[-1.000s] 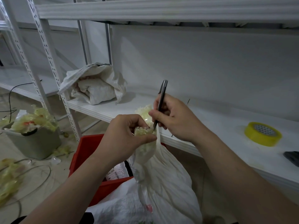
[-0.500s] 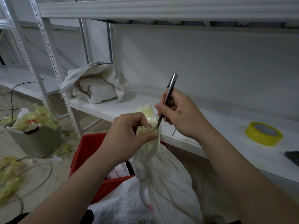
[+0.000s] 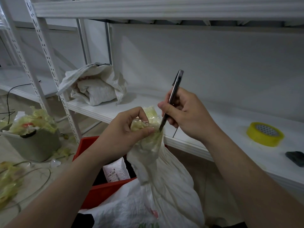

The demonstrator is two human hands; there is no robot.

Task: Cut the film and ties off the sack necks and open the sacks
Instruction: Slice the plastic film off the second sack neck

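Note:
A white woven sack [image 3: 166,183] stands in front of me, its neck [image 3: 148,142] wrapped in yellowish film [image 3: 152,115]. My left hand [image 3: 121,134] pinches the neck just below the bunched top. A slim dark utility knife [image 3: 174,92] is held like a pen in my right hand [image 3: 185,114]. Its blade tip rests in the film on the right side of the neck, beside my left fingertips. Any tie under the film is hidden.
An opened white sack [image 3: 93,86] lies on the white shelf [image 3: 213,129], with a yellow tape roll [image 3: 264,134] and a dark object [image 3: 296,157] at right. A red crate [image 3: 102,190] sits below my hands. A grey bin [image 3: 31,143] full of film scraps and cables lie on the floor at left.
The knife has tilted so its handle leans further right, and its tip has slid to the right side of the neck. My left hand keeps its grip.

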